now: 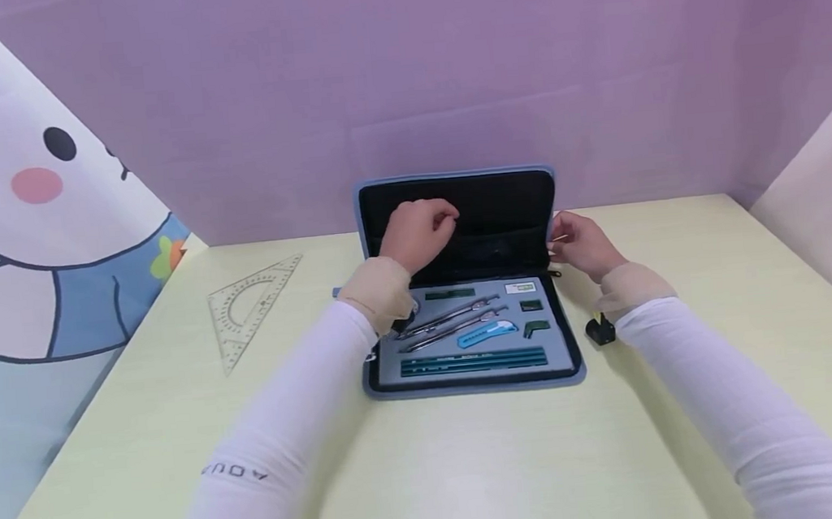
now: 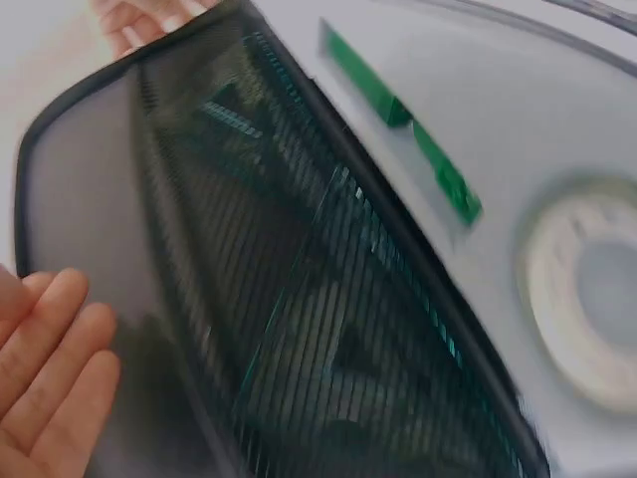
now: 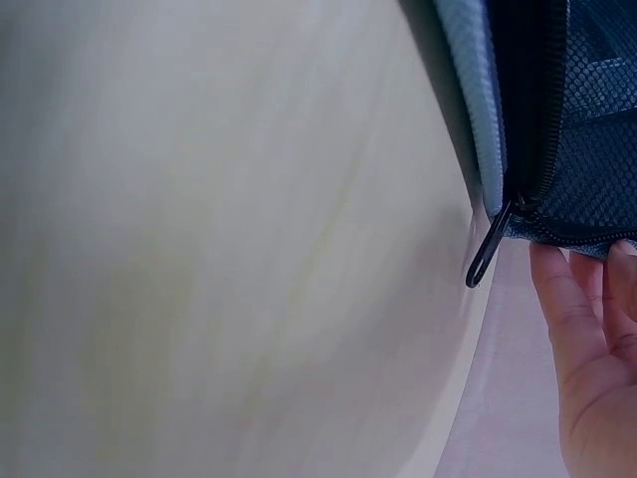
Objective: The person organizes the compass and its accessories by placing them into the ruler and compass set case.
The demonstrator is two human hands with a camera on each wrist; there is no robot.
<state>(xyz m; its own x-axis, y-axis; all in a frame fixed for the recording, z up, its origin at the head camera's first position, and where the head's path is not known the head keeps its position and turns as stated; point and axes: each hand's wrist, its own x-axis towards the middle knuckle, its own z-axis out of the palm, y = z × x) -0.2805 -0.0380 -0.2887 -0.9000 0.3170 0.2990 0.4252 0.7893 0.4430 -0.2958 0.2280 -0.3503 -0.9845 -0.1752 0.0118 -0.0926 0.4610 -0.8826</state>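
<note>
A blue zip case stands open on the table, its black-lined lid raised at the back. My left hand is in front of the lid with nothing held, its fingers loosely bent in the left wrist view. At the lid's lower right edge, my right hand pinches the rim between thumb and fingers, near a zipper pull. Clear-edged flat pieces show through the lid's mesh pocket. The grey tray below holds green pencils, two metal compasses and a blue utility knife.
A clear set square with a protractor scale lies left of the case. Small green pieces and a white eraser sit at the tray's right. A purple cloth hangs behind the table.
</note>
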